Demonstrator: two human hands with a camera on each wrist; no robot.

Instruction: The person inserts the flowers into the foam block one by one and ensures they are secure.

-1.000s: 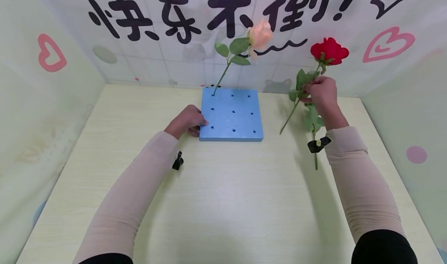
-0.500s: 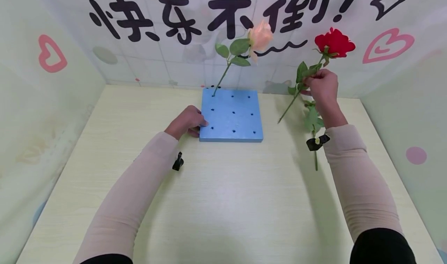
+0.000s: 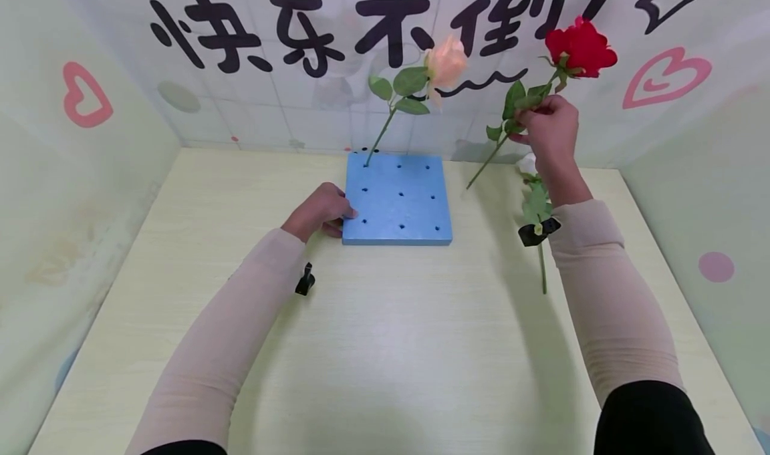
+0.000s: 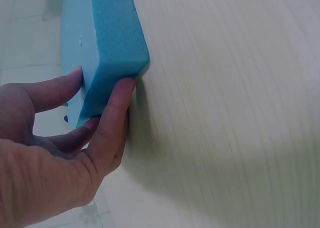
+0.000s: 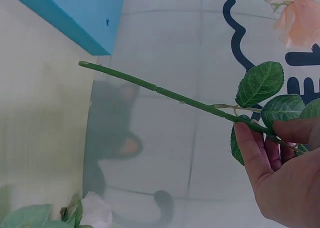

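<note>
A blue foam block [image 3: 415,211] with rows of small holes lies flat on the table. At its left side my left hand [image 3: 321,211] grips the edge, thumb on the top face and fingers against the side, as the left wrist view shows closely. My right hand [image 3: 553,124] pinches the stem of a red rose [image 3: 582,49] by its leaves. The rose is tilted, bloom up and right, and its bare stem end [image 5: 90,64] hangs in the air right of the block. A peach rose [image 3: 446,62] stands leaning in the block's back left hole.
A white rose [image 3: 535,204] lies on the table [image 3: 385,348] under my right wrist, partly hidden by it. Behind the table rises a printed backdrop [image 3: 271,117]; side panels [image 3: 78,194] flank it. Small black devices [image 3: 305,280] are strapped at both wrists.
My right hand has lifted the red rose higher, and its stem end has moved up and left toward the block. The left hand and the block have stayed in place.
</note>
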